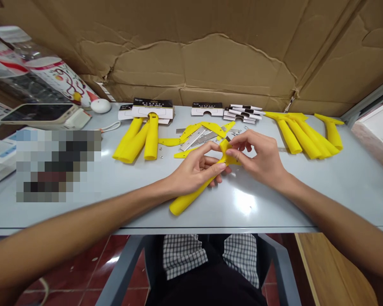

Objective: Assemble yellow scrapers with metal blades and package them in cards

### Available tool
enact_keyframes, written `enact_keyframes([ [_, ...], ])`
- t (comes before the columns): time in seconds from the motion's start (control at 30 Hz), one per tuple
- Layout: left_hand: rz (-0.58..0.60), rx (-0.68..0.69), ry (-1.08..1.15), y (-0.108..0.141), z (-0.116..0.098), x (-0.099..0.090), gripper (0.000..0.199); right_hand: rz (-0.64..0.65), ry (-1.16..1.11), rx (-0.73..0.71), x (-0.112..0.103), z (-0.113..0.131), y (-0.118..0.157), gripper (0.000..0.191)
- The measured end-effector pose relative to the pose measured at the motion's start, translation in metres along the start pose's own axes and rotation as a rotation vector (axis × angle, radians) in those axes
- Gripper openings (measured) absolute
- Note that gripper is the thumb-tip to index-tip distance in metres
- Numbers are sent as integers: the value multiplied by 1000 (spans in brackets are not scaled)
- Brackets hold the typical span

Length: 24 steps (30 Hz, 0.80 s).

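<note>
My left hand [199, 168] is closed around the upper handle of a yellow plastic scraper [191, 197], whose round tube end points down toward me, low over the table. My right hand [258, 155] pinches the scraper's wide head between thumb and fingers. A small dark strip shows at the top of the head, partly hidden by my fingers; I cannot tell exactly what it is. Just behind my hands lie loose yellow head plates [191, 132], flat metal blades [196, 139] and scattered small screws or nuts [238, 131].
To the right lie several yellow scraper handles [301, 136]. On the left, yellow handles [129, 142] rest under printed card sleeves [153, 109]; more folded cards [242, 112] lie at the back. A phone [38, 114] and plastic bottles [41, 63] stand left. Cardboard [191, 63] walls the back.
</note>
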<state>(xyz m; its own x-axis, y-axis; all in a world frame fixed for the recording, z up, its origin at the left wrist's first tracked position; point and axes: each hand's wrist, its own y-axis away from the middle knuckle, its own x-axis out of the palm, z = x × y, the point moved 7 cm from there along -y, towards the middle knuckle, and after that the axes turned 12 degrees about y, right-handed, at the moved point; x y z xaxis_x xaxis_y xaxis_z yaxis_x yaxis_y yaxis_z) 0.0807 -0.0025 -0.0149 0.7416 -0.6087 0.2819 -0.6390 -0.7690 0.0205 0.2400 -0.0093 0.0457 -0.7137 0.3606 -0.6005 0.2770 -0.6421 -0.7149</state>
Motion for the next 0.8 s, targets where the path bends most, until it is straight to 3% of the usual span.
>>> enact_keyframes([
  [0.17, -119, -8, 168, -2, -7, -8, 41, 32, -41, 22, 0, -10, -3, 11],
  [0.33, -198, -94, 344, -5, -2, -15, 38, -21, 156, -15, -23, -31, -14, 19],
  [0.4, -197, -112, 386, -6, 0, -15, 37, 62, 299, 1, -29, -47, -18, 16],
  [0.5, -231, -136, 417, -5, 1, -14, 33, 329, 534, 105, -30, -78, -17, 10],
  [0.63, -385, -207, 444, -3, 1, -16, 19, 665, 687, 251, -27, -106, -7, 29],
  [0.8, -463, -265, 451, -1, 0, -15, 11, 795, 678, 394, -26, -118, 0, 30],
])
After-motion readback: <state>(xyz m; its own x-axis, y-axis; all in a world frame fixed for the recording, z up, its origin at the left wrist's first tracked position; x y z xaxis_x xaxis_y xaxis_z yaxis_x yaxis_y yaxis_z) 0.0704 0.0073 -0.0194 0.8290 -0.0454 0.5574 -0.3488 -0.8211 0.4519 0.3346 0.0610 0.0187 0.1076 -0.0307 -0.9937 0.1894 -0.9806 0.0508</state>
